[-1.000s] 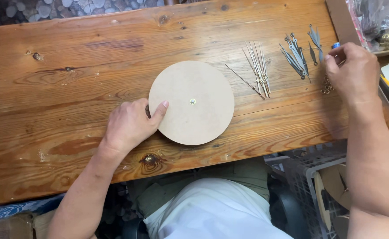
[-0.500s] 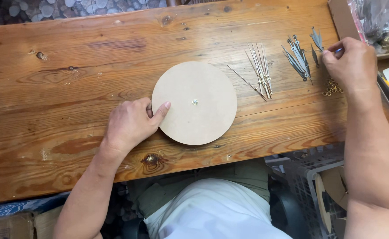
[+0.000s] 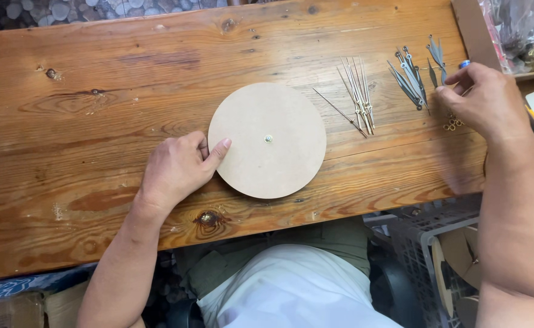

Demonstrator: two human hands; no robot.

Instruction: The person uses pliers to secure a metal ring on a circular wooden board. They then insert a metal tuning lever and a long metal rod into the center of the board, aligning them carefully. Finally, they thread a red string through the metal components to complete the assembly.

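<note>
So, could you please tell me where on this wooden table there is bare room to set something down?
The table is bare left of and behind the round disc, which the left hand touches. The front strip right of the disc is bare too. It is crowded at the right: thin light clock hands, darker ones and the right hand.

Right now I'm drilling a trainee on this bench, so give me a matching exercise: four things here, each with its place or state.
Things:
1. round board
2. left hand
3. thin silver needles
4. right hand

Places:
a. fanned out just right of the board
b. flat at the middle of the wooden table
c. by the dark grey pointers
d. on the board's left edge

Pairs: 1-b, 2-d, 3-a, 4-c
</note>
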